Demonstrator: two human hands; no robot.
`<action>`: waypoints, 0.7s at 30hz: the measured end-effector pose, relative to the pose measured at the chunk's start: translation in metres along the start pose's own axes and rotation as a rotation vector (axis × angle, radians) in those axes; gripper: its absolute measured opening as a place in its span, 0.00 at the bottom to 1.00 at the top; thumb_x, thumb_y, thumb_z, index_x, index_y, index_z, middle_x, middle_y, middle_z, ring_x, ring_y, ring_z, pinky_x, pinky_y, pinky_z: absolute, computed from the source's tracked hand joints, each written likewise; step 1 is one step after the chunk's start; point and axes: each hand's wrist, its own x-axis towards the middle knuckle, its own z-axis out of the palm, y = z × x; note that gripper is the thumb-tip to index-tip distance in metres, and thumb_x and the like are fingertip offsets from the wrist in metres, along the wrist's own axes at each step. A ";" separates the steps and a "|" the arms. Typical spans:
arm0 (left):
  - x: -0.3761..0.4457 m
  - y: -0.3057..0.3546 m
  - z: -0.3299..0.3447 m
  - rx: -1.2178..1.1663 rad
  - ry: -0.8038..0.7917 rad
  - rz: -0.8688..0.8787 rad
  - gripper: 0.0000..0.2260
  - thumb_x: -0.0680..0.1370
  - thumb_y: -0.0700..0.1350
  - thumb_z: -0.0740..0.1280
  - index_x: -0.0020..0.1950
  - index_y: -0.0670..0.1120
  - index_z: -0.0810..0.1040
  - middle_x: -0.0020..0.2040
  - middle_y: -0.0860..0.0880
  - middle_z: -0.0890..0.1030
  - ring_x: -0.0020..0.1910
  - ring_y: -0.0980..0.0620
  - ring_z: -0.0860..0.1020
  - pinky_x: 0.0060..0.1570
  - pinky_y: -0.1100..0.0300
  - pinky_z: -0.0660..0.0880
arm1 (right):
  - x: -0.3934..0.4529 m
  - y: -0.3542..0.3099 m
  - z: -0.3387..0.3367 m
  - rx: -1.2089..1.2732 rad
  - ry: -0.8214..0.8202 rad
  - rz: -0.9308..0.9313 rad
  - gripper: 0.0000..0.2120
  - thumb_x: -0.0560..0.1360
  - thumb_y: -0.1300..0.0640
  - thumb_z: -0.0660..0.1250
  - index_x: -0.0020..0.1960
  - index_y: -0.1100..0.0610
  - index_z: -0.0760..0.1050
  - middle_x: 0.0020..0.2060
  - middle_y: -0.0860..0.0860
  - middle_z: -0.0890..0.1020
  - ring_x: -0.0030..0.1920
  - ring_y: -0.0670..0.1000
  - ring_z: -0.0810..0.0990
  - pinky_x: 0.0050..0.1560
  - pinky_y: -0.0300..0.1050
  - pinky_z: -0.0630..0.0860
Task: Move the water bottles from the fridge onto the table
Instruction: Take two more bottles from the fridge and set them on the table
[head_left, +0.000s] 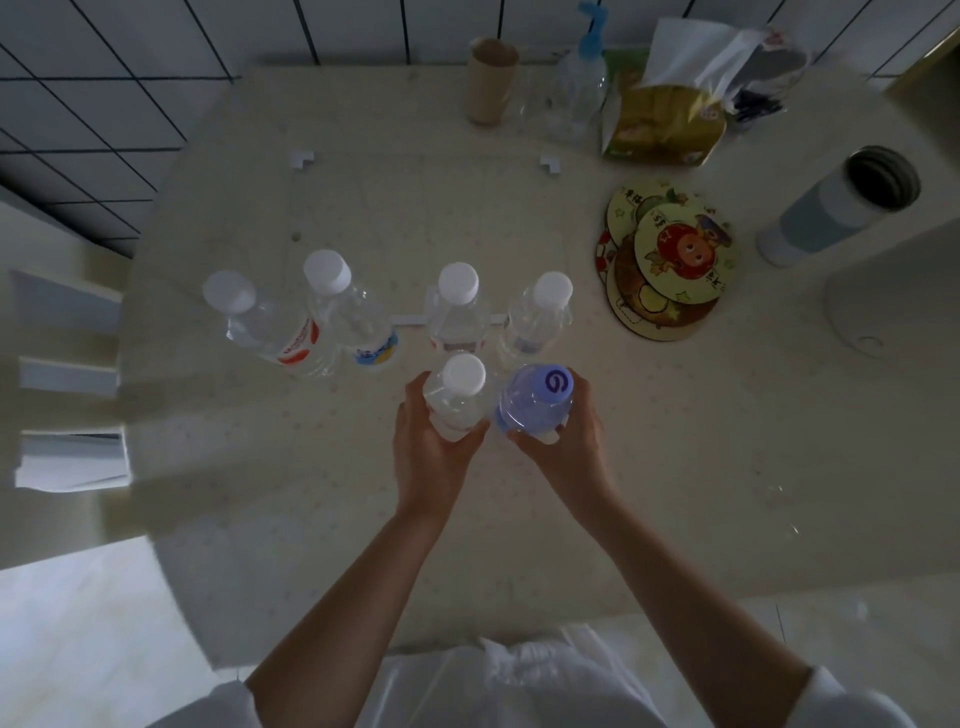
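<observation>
Left hand around upright clear bottle, right hand around upright blue bottle.

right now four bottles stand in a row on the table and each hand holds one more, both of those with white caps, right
Not quite. In the head view the left hand holds a white-capped clear bottle, but the right hand holds a blue bottle with a blue cap. The row of four bottles on the table is right.
</observation>
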 end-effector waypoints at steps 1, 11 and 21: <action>-0.001 0.001 -0.001 -0.006 -0.007 -0.004 0.32 0.66 0.51 0.80 0.65 0.53 0.69 0.58 0.52 0.80 0.55 0.51 0.79 0.52 0.50 0.79 | -0.004 0.001 0.001 0.033 0.035 -0.032 0.32 0.66 0.57 0.78 0.65 0.48 0.66 0.56 0.43 0.76 0.55 0.42 0.77 0.53 0.38 0.75; -0.024 -0.001 -0.033 -0.081 -0.019 0.004 0.22 0.71 0.38 0.74 0.61 0.53 0.74 0.53 0.60 0.79 0.50 0.57 0.80 0.50 0.55 0.81 | -0.034 0.010 -0.013 0.099 0.146 -0.118 0.24 0.71 0.62 0.73 0.64 0.55 0.69 0.60 0.51 0.76 0.61 0.49 0.77 0.60 0.49 0.77; -0.116 -0.010 -0.055 -0.064 0.095 -0.042 0.13 0.75 0.35 0.68 0.54 0.51 0.76 0.38 0.54 0.83 0.37 0.60 0.80 0.36 0.71 0.74 | -0.098 0.011 -0.019 0.148 0.017 -0.253 0.10 0.77 0.65 0.64 0.58 0.59 0.73 0.53 0.52 0.80 0.52 0.47 0.81 0.51 0.41 0.79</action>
